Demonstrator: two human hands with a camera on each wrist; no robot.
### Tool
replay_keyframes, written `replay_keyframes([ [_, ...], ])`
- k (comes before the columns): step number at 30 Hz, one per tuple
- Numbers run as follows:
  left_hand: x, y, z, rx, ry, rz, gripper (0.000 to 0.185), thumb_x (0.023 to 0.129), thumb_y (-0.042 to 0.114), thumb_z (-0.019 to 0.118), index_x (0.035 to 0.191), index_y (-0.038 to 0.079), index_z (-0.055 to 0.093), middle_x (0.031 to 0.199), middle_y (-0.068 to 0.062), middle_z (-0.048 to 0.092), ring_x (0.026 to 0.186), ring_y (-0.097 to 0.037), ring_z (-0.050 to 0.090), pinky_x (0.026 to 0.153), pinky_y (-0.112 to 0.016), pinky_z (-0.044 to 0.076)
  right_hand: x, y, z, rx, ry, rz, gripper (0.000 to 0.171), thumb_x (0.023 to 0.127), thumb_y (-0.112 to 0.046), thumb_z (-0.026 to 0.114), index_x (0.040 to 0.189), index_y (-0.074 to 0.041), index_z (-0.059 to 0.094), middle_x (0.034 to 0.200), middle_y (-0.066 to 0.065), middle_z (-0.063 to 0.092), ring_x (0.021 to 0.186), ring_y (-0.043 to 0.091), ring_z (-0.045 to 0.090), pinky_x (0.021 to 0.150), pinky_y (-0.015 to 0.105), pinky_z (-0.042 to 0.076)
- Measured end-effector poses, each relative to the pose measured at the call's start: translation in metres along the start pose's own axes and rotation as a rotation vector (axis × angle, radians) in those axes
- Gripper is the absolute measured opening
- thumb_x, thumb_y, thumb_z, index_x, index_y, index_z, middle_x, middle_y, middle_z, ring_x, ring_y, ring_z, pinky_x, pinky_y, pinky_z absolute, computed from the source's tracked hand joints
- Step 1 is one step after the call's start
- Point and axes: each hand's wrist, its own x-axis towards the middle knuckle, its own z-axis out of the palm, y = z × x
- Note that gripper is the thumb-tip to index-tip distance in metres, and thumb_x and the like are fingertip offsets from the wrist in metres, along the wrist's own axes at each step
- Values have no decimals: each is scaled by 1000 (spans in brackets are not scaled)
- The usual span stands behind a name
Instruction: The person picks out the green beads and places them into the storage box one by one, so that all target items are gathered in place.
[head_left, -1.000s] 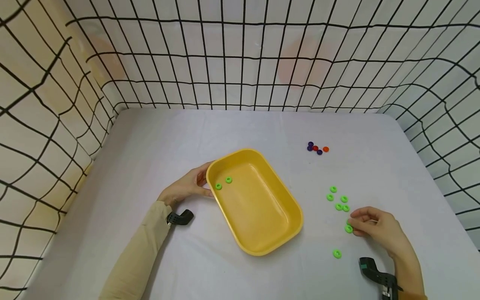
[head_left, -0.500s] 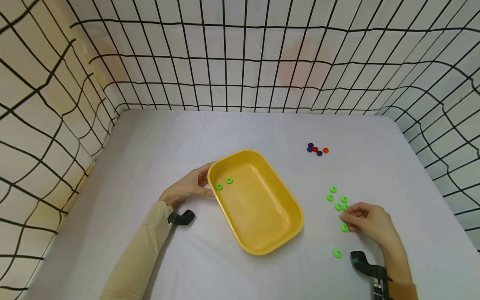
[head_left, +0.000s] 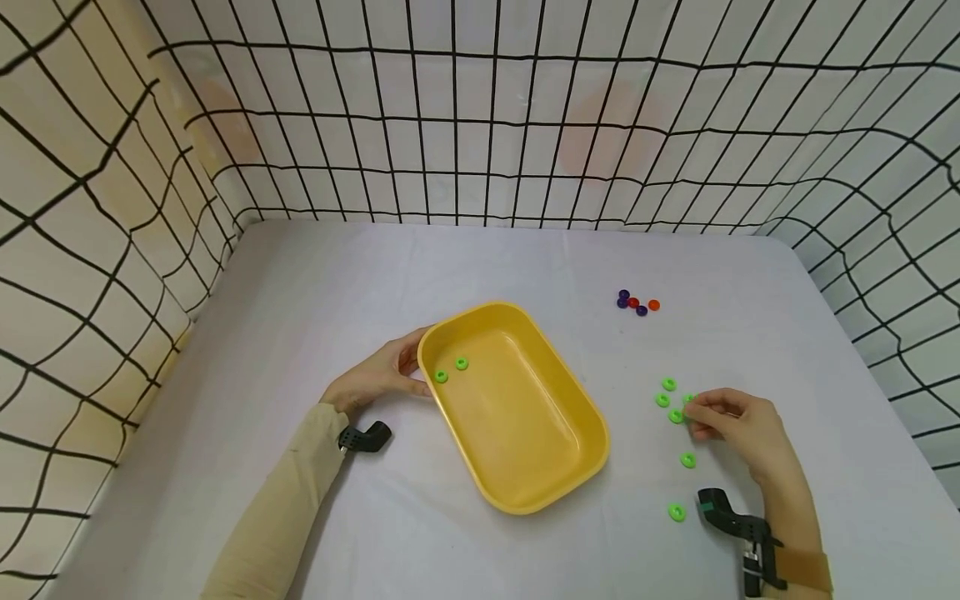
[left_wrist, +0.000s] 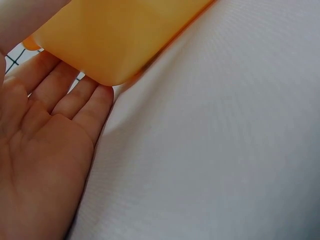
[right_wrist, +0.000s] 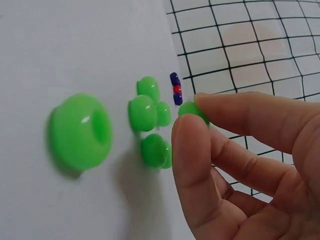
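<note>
On the desk [head_left: 585,546] we have a lone green ring [head_left: 677,512] nearest. Past it, our right hand [head_left: 746,433] pinches a second ring [right_wrist: 192,111], thumb to fingertip, by the loose cluster [head_left: 663,400]. Our left hand [head_left: 378,375] holds the yellow tub [head_left: 517,417], two rings [head_left: 461,363] inside. Coloured beads [head_left: 633,303] farthest. We're probably mid-pick; next calls for a carry left over the rim.

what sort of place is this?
Probably a small staged tabletop recording booth: white-covered table, black-grid backdrop on three sides, and black wrist-worn devices on both arms.
</note>
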Motion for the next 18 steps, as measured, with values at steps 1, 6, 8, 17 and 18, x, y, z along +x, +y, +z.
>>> replay_keyframes([
  [1, 0, 0, 0, 0, -1, 0, 91, 76, 7, 86, 152, 19, 37, 154, 1, 40, 144, -21, 35, 122, -37, 28, 1, -1, -1, 17, 9, -7, 42, 95, -22, 68, 116, 13, 59, 82, -2, 67, 67, 11, 68, 66, 20, 59],
  [6, 0, 1, 1, 3, -3, -1, 91, 76, 5, 85, 152, 19, 37, 154, 0, 41, 143, -21, 36, 122, -36, 28, 11, -18, -5, 109, 63, -53, 42, 95, -25, 68, 115, 11, 60, 84, -6, 67, 69, 7, 68, 68, 16, 59],
  [8, 0, 1, 1, 3, -3, 1, 91, 76, 4, 84, 152, 19, 37, 154, 0, 41, 143, -21, 36, 122, -37, 27, 15, -34, -4, 127, 70, -88, 42, 95, -26, 67, 115, 10, 59, 85, -8, 67, 70, 6, 68, 70, 14, 58],
  [17, 0, 0, 2, 2, -16, 25, 91, 77, 5, 84, 153, 18, 35, 155, -2, 39, 145, -22, 33, 123, -38, 25, 43, -142, 33, 118, -56, -329, 33, 94, -22, 68, 111, 6, 65, 97, 11, 66, 74, 9, 68, 73, 21, 61],
  [18, 1, 0, 2, 2, -19, 28, 91, 77, 5, 84, 153, 17, 35, 155, -3, 39, 146, -23, 33, 123, -38, 24, 45, -153, 39, 112, -77, -351, 31, 94, -21, 69, 110, 6, 66, 98, 14, 67, 74, 11, 69, 73, 22, 61],
])
